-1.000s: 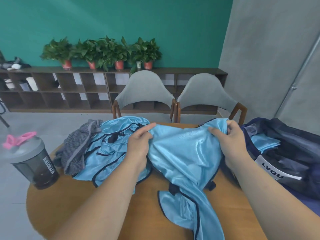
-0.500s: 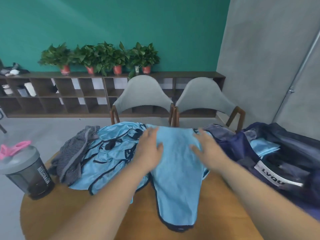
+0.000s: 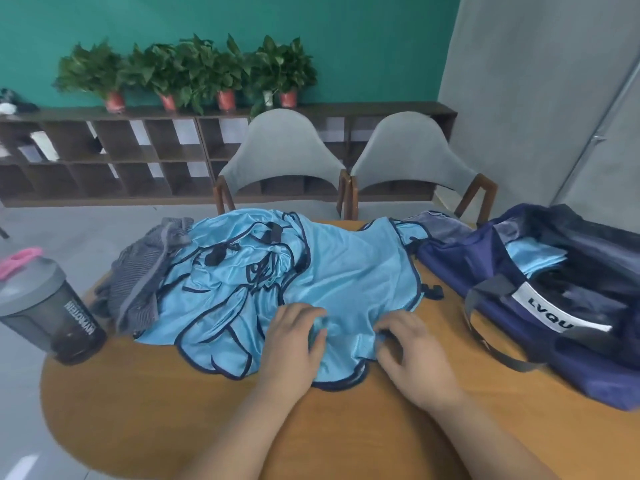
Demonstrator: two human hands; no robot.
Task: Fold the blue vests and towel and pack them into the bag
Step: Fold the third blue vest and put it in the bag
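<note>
1. Now both hands sit at the near hem of the shiny light-blue vest with dark navy trim (image 3: 346, 282), which lies spread flat on the round wooden table (image 3: 145, 410); half a second ago they rested higher up, at its middle, and a second ago they held it lifted and bunched.
2. Left hand (image 3: 294, 344): fingers curled together, pinching a small fold of the hem.
3. Right hand (image 3: 412, 355): fingers bent and slightly apart, tips pressing the fabric; grip on cloth cannot be told.
4. Crumpled pile of further light-blue vests (image 3: 225, 271) at 10 o'clock from the hands, unchanged.
5. Grey striped towel (image 3: 145, 275) at 9–10 o'clock, touching that pile.
6. Open navy fabric bag (image 3: 485, 271) at 2–3 o'clock, folded blue cloth inside; white label reads "LVQU", rest cut off.
7. Dark shaker bottle with grey lid and pink loop (image 3: 45, 306) at 9 o'clock; white lettering reads "MYPROTEIN", mirrored.
</note>
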